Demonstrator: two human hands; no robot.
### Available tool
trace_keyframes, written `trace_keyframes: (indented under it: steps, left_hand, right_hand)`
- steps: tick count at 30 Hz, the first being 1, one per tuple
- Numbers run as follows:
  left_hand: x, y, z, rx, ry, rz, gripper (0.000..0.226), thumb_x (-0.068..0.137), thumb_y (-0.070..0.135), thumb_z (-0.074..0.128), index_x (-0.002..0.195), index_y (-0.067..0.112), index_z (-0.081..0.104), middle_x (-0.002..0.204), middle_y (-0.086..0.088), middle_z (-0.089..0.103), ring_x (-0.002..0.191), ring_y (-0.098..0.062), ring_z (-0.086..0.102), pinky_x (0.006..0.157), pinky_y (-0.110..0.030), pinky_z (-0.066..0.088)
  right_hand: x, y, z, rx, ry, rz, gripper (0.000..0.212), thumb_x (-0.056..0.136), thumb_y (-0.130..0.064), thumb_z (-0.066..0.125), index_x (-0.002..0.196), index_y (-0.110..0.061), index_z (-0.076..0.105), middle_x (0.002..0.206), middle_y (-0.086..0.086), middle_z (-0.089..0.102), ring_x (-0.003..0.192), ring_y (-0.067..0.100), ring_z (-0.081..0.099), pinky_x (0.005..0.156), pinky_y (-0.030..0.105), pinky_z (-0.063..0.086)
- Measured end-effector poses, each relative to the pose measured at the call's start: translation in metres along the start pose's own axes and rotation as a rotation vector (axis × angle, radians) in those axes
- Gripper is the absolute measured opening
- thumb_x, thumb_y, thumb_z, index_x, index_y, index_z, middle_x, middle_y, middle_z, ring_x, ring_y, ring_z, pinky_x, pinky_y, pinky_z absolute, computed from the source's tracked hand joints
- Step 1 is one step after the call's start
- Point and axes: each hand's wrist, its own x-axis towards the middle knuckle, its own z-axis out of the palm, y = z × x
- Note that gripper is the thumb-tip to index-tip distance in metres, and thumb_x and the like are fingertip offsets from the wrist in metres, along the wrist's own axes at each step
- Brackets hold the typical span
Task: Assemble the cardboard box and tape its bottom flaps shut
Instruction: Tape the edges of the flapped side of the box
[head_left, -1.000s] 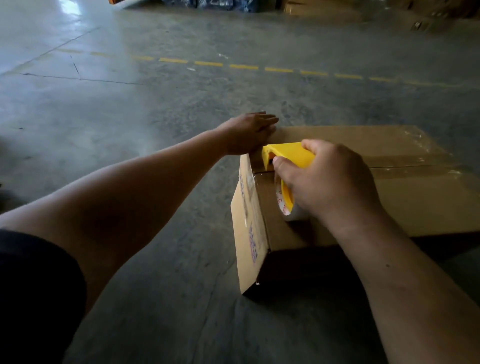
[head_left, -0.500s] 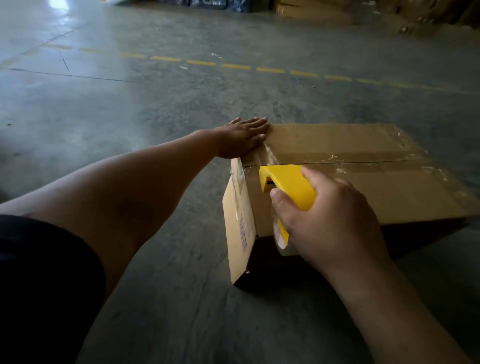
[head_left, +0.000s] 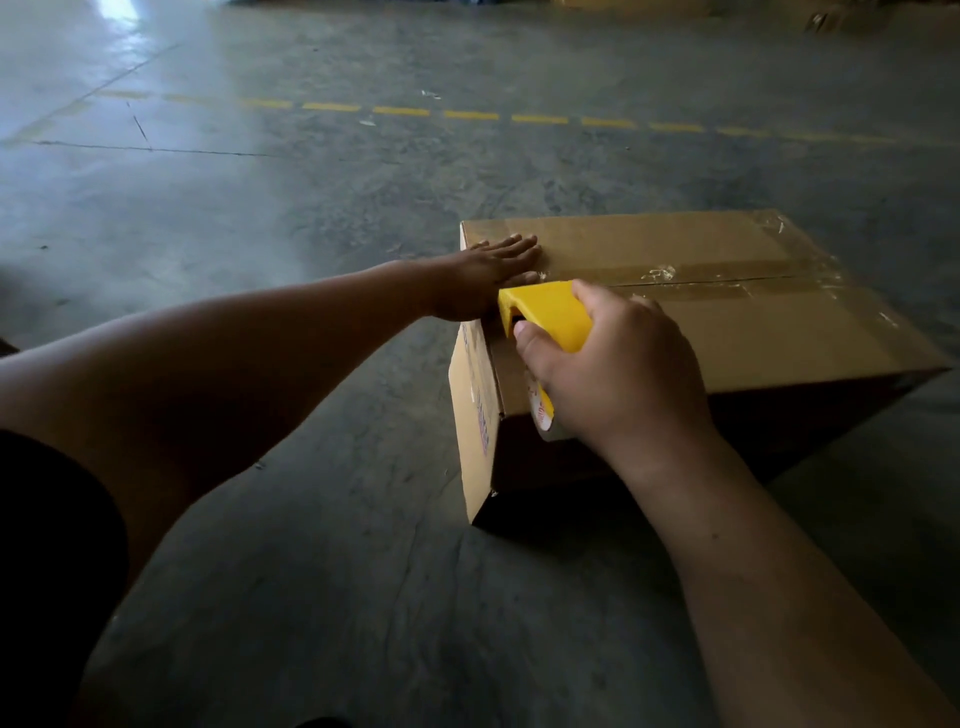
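A brown cardboard box (head_left: 753, 332) lies on the concrete floor with its two closed flaps facing up. Shiny tape runs along the centre seam (head_left: 727, 278). My left hand (head_left: 488, 275) lies flat, fingers spread, on the far flap at the box's left end. My right hand (head_left: 618, 374) grips a yellow tape dispenser (head_left: 550, 317) with its roll partly hidden under my palm. The dispenser's front sits at the left end of the seam, over the box's left edge. A loose side flap (head_left: 472, 421) hangs down at the left.
Grey concrete floor (head_left: 311, 208) spreads all around, with a dashed yellow line (head_left: 467, 115) across it farther off. Stacked cardboard and dark bundles lie along the top edge, far away. My dark sleeve (head_left: 47, 571) fills the lower left corner.
My right hand with the dispenser has dipped down the box's left edge and come back up to the seam end. My left hand has stayed pressed on the far flap.
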Motion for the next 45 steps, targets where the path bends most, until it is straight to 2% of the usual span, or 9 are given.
trace_keyframes:
  steps: [3, 8, 14, 19, 24, 27, 30, 36, 45]
  left_hand:
    - [0.002, -0.006, 0.003, -0.002, 0.006, -0.054, 0.059, 0.107, 0.035, 0.028, 0.156, 0.015, 0.001, 0.165, -0.01, -0.003, 0.151, -0.022, -0.005, 0.119, -0.035, -0.002]
    - [0.008, -0.004, 0.001, -0.089, 0.022, -0.132, 0.06, 0.106, 0.044, 0.017, 0.158, 0.017, 0.004, 0.165, -0.004, -0.002, 0.151, -0.016, -0.004, 0.122, -0.034, -0.003]
    - [0.008, -0.007, -0.003, -0.123, -0.004, -0.152, 0.064, 0.102, 0.055, 0.012, 0.157, 0.024, 0.002, 0.165, 0.001, -0.004, 0.151, -0.013, -0.006, 0.122, -0.037, -0.003]
    - [0.007, -0.003, -0.006, -0.079, -0.028, -0.158, 0.067, 0.101, 0.057, 0.012, 0.157, 0.022, -0.001, 0.165, -0.002, -0.005, 0.151, -0.016, -0.006, 0.122, -0.038, -0.002]
    - [0.0, 0.008, -0.011, -0.053, 0.05, -0.166, 0.066, 0.102, 0.055, 0.021, 0.157, 0.02, 0.01, 0.165, -0.003, 0.007, 0.151, -0.016, 0.004, 0.122, -0.035, 0.006]
    - [-0.005, 0.018, -0.014, 0.02, 0.087, -0.114, 0.057, 0.105, 0.046, 0.025, 0.155, 0.019, 0.021, 0.164, -0.001, 0.014, 0.15, -0.013, 0.008, 0.12, -0.03, 0.004]
    - [-0.012, 0.038, -0.01, -0.103, 0.134, -0.089, 0.058, 0.104, 0.047, 0.03, 0.154, 0.018, 0.027, 0.163, -0.003, 0.02, 0.15, -0.014, 0.014, 0.121, -0.032, 0.011]
    - [-0.006, 0.038, 0.011, -0.023, 0.026, 0.021, 0.076, 0.097, 0.064, 0.014, 0.158, 0.019, 0.006, 0.166, -0.003, 0.002, 0.151, -0.014, -0.001, 0.122, -0.04, 0.001]
    - [0.009, 0.018, 0.002, -0.052, 0.003, -0.027, 0.084, 0.091, 0.073, 0.012, 0.158, 0.023, 0.008, 0.166, 0.001, 0.005, 0.151, -0.011, 0.001, 0.123, -0.041, 0.003]
  right_hand:
    - [0.005, -0.003, 0.002, 0.009, -0.019, 0.007, 0.067, 0.085, -0.058, 0.054, 0.138, -0.018, 0.047, 0.125, 0.012, 0.056, 0.11, 0.026, 0.054, 0.074, 0.026, 0.032]
    - [-0.006, 0.002, -0.003, 0.003, -0.033, 0.039, 0.07, 0.084, -0.058, 0.055, 0.14, -0.019, 0.045, 0.125, 0.011, 0.056, 0.108, 0.025, 0.055, 0.073, 0.025, 0.033]
    - [-0.058, 0.009, -0.005, 0.044, -0.088, 0.084, 0.077, 0.082, -0.065, 0.05, 0.148, -0.031, 0.03, 0.121, 0.001, 0.047, 0.102, 0.014, 0.048, 0.072, 0.025, 0.033]
    - [-0.062, 0.015, -0.002, 0.042, -0.058, 0.095, 0.077, 0.081, -0.066, 0.05, 0.147, -0.031, 0.03, 0.12, 0.001, 0.047, 0.106, 0.02, 0.052, 0.073, 0.026, 0.034]
    - [-0.069, 0.02, 0.003, 0.064, -0.053, 0.095, 0.079, 0.08, -0.066, 0.05, 0.148, -0.03, 0.03, 0.119, 0.001, 0.046, 0.096, 0.012, 0.046, 0.073, 0.026, 0.034]
    - [-0.07, 0.022, 0.003, 0.08, -0.028, 0.095, 0.077, 0.08, -0.065, 0.053, 0.146, -0.029, 0.035, 0.118, 0.003, 0.049, 0.101, 0.018, 0.052, 0.074, 0.026, 0.034]
    - [-0.07, 0.024, 0.004, 0.09, -0.018, 0.091, 0.076, 0.08, -0.064, 0.055, 0.145, -0.029, 0.037, 0.119, 0.004, 0.05, 0.104, 0.021, 0.053, 0.074, 0.025, 0.034]
    - [-0.061, 0.022, 0.004, 0.086, -0.011, 0.067, 0.075, 0.081, -0.062, 0.055, 0.145, -0.027, 0.037, 0.119, 0.005, 0.051, 0.106, 0.023, 0.054, 0.075, 0.025, 0.034]
    - [-0.048, 0.025, 0.01, 0.059, -0.037, 0.069, 0.074, 0.083, -0.061, 0.053, 0.147, -0.026, 0.034, 0.119, 0.008, 0.049, 0.106, 0.025, 0.054, 0.074, 0.026, 0.033]
